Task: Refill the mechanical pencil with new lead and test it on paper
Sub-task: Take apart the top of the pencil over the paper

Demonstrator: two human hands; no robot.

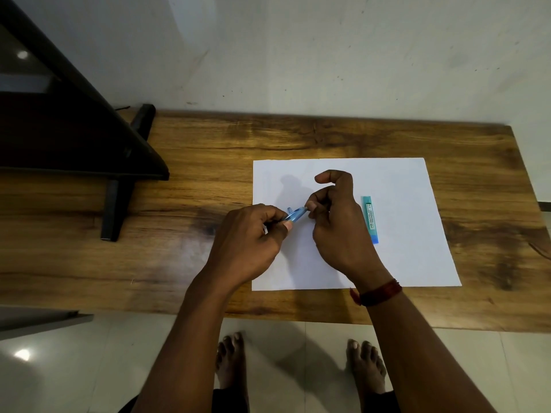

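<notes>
**Q:** Which step is shown?
**A:** Judged as opening the pencil [296,214] for refilling. The left hand [253,234] is clamped round its barrel, held just above the left part of the paper [402,180]. The right hand [337,222] pinches the barrel's far end between thumb and fingertips. Whether a cap or a lead sits in that pinch is too small to tell.

**Q:** What does the next move call for?
**A:** Probably a fine, straight pull or feed along the barrel's axis. After that, a short reach to the lead case [369,216], lying on the paper just right of the right hand.

**Q:** Edges and room?
**A:** The paper lies flat on the surface [193,162], its near edge close to the surface's front edge. Bare wood opens leftward up to a dark stand [89,129]. A wall closes the far side.
</notes>
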